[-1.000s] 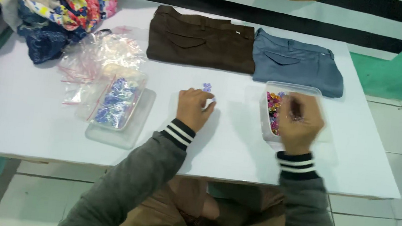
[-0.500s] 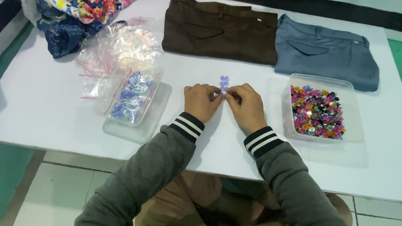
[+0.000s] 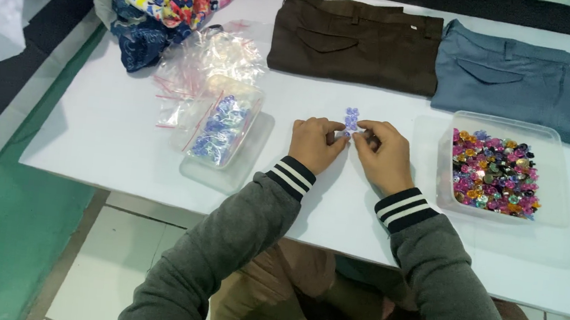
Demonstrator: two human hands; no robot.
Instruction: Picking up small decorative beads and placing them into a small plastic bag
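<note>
Mid-table, near the front edge, left hand (image 3: pixel 316 142) and right hand (image 3: pixel 384 153) both pinch small lilac flower beads (image 3: pixel 351 120), seemingly joining them; steady alignment needed next.

Smooth matt white tabletop (image 3: pixel 118 135); clear glossy plastic tubs (image 3: pixel 562 210), crinkled shiny bags (image 3: pixel 204 60); folded matt cloth trousers (image 3: pixel 354 40) (brown, grey-blue); small glossy purple flowers (image 3: pixel 351 120); ribbed knit cuffs (image 3: pixel 292 177).

Head-worn view, steeply downward, near, over white table (image 3: pixel 89 139)
</note>
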